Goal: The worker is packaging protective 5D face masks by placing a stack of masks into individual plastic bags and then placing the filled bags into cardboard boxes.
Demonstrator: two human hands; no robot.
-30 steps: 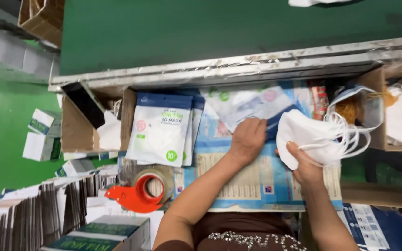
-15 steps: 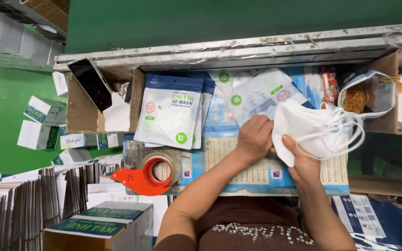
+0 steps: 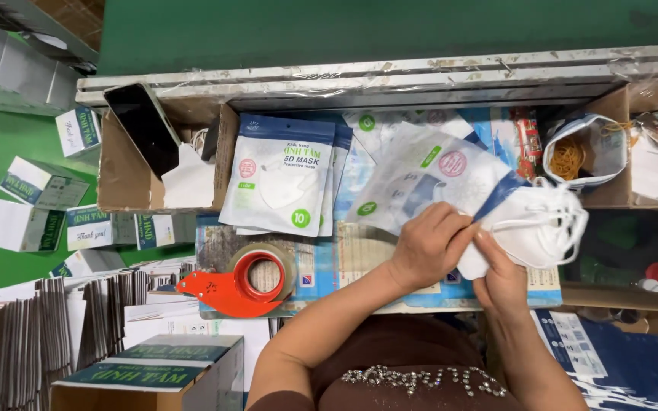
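My left hand (image 3: pixel 426 242) pinches the open edge of a flat plastic pouch (image 3: pixel 434 176), white with a blue band, which lies tilted over the work surface. My right hand (image 3: pixel 501 275) grips a stack of white face masks (image 3: pixel 536 219) by its near end. The masks' far part touches the pouch mouth and their ear loops hang to the right. Both hands meet at the pouch opening, just right of the middle.
A filled mask pouch (image 3: pixel 282 176) lies on a pile to the left. A red tape dispenser (image 3: pixel 237 280) sits near the front. A phone (image 3: pixel 143 128) leans in a cardboard box. A small bag of rubber bands (image 3: pixel 577 155) stands at right. Folded cartons (image 3: pixel 55 327) are stacked lower left.
My left hand has lifted the pouch and turned its opening toward the masks. My right hand has brought the mask stack down to the pouch mouth.
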